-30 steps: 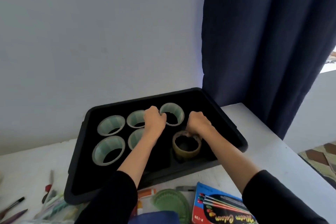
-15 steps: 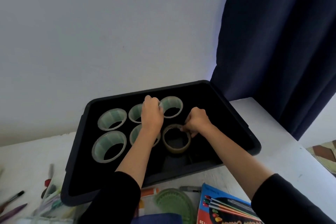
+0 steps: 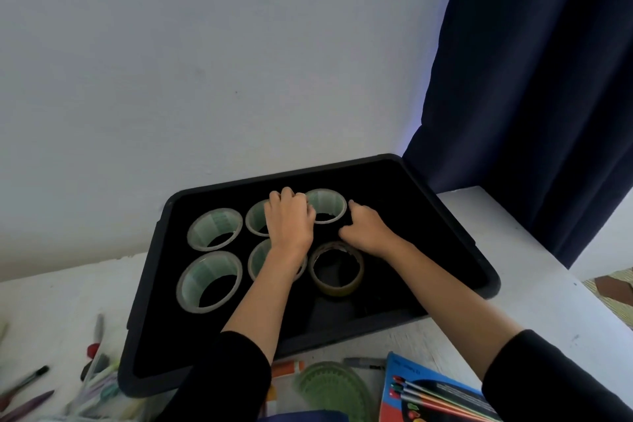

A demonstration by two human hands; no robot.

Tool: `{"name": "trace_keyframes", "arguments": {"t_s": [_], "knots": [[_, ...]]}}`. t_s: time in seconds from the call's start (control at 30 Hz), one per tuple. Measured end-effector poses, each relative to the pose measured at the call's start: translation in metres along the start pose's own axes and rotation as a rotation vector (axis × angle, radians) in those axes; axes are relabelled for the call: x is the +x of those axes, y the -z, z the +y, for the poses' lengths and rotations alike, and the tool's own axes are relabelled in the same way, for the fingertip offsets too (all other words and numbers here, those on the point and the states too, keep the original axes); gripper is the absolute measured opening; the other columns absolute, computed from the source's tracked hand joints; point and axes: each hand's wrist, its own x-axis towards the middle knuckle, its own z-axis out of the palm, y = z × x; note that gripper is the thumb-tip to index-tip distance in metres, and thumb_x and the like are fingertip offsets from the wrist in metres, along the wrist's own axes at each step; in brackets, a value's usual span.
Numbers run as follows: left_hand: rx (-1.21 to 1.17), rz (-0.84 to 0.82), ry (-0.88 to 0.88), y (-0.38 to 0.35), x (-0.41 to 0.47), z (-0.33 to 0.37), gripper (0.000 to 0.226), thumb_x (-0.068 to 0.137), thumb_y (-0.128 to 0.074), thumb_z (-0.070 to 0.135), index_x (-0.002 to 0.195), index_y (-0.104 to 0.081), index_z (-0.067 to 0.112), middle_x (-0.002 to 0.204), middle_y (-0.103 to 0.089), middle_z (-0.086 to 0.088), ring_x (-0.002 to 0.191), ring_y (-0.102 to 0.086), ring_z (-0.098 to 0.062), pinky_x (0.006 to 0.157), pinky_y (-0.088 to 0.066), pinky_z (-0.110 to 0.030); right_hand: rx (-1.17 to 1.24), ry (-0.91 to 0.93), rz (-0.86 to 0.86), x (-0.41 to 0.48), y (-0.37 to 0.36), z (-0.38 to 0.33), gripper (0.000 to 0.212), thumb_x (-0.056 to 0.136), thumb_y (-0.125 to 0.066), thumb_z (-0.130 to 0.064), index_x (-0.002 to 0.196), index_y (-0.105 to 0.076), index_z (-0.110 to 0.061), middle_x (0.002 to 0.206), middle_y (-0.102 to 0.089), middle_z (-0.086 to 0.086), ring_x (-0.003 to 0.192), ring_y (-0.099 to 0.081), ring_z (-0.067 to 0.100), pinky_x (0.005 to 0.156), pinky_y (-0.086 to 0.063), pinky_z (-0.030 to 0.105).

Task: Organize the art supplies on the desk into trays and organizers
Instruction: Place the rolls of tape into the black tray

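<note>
Where the left hand (image 3: 289, 219) half covers two tape rolls (image 3: 255, 221), neither its grip nor the right hand's (image 3: 368, 229) shows.

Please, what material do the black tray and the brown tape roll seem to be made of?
Black tray: probably moulded plastic, matte; rounded rim, no glare. Brown tape roll: likely plastic film, slightly glossy; translucent amber wall.
</note>
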Motion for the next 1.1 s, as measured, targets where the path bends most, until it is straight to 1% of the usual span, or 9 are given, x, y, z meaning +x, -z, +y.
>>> {"name": "trace_keyframes", "arguments": {"t_s": [0.13,0.23,0.3,0.4,0.7,0.83,0.9,1.0,1.1], "knots": [[-0.193,-0.180,0.029,0.005,0.005,0.000,0.050,0.094,-0.040,0.040,0.136,-0.044,0.013,0.137,-0.046,-0.008,0.129,-0.036,-0.027,0.104,-0.031,-0.039,0.153,0.066,0.030,-0.005,0.008,-0.001,0.066,0.081,-0.060,-0.006,0.142,-0.033,-0.005,0.126,-0.053,0.010,0.119,-0.051,0.024,0.084,-0.039,0.019],[-0.138,-0.560,0.022,0.004,0.000,-0.004,0.069,0.096,-0.029,0.052,0.150,-0.004,0.018,0.158,0.003,-0.003,0.144,0.010,-0.024,0.115,-0.002,-0.046,0.040,0.091,-0.024,-0.005,0.009,0.003,0.085,0.079,-0.065,-0.007,0.148,-0.015,-0.008,0.132,-0.050,0.015,0.112,-0.053,0.020,0.083,-0.042,0.020],[-0.123,-0.621,0.006,0.002,-0.004,-0.005,0.070,0.097,-0.020,0.054,0.148,0.014,0.021,0.154,0.024,0.002,0.140,0.025,-0.020,0.113,0.010,-0.047,-0.083,0.107,-0.081,-0.004,0.005,0.006,0.100,0.077,-0.068,-0.008,0.150,0.000,-0.014,0.133,-0.046,0.015,0.106,-0.054,0.021,0.084,-0.048,0.026],[-0.108,-0.603,0.002,0.003,-0.007,-0.003,0.068,0.098,-0.016,0.052,0.145,0.021,0.020,0.152,0.028,0.002,0.139,0.027,-0.019,0.112,0.015,-0.048,-0.250,0.114,-0.028,-0.001,-0.004,0.011,0.106,0.078,-0.069,-0.010,0.149,0.008,-0.026,0.129,-0.046,0.017,0.108,-0.054,0.031,0.091,-0.049,0.041],[-0.074,-0.507,-0.015,0.002,-0.015,-0.002,0.068,0.097,-0.017,0.054,0.149,0.009,0.020,0.156,0.018,0.001,0.142,0.020,-0.021,0.113,0.012,-0.045,-0.072,0.138,0.020,-0.002,-0.008,0.013,0.108,0.074,-0.079,-0.022,0.149,-0.002,-0.020,0.128,-0.053,0.017,0.114,-0.055,0.031,0.097,-0.046,0.039],[-0.172,-0.403,0.014,0.013,-0.012,-0.002,0.063,0.098,-0.019,0.049,0.150,-0.005,0.016,0.158,0.002,-0.006,0.145,0.007,-0.023,0.116,0.005,-0.040,0.021,0.112,-0.009,-0.004,-0.006,0.005,0.115,0.071,-0.081,-0.025,0.149,0.002,-0.011,0.141,-0.041,0.016,0.129,-0.042,0.029,0.103,-0.036,0.031],[-0.268,-0.345,0.069,0.029,-0.011,-0.002,0.061,0.099,-0.020,0.045,0.149,-0.014,0.011,0.157,-0.008,-0.010,0.145,0.000,-0.025,0.116,0.001,-0.039,-0.063,0.087,0.012,-0.008,-0.005,0.001,0.119,0.069,-0.082,-0.032,0.149,0.005,-0.016,0.146,-0.032,0.018,0.134,-0.033,0.033,0.107,-0.034,0.040],[-0.335,-0.253,0.085,0.060,-0.019,-0.008,0.054,0.099,-0.027,0.042,0.144,-0.033,0.012,0.150,-0.032,-0.010,0.143,-0.017,-0.026,0.116,-0.008,-0.039,-0.269,-0.111,0.065,-0.019,0.002,-0.005,0.110,0.072,-0.078,-0.036,0.148,0.000,-0.015,0.143,-0.030,0.020,0.124,-0.043,0.037,0.096,-0.046,0.048],[-0.205,-0.309,0.023,0.085,-0.037,-0.023,0.050,0.091,-0.045,0.045,0.128,-0.049,0.012,0.142,-0.044,-0.010,0.138,-0.025,-0.029,0.111,-0.022,-0.040,-0.152,-0.318,-0.155,-0.035,0.004,-0.012,0.108,0.074,-0.077,-0.037,0.147,-0.003,-0.006,0.144,-0.030,0.021,0.102,-0.060,0.031,0.080,-0.057,0.041]]}}
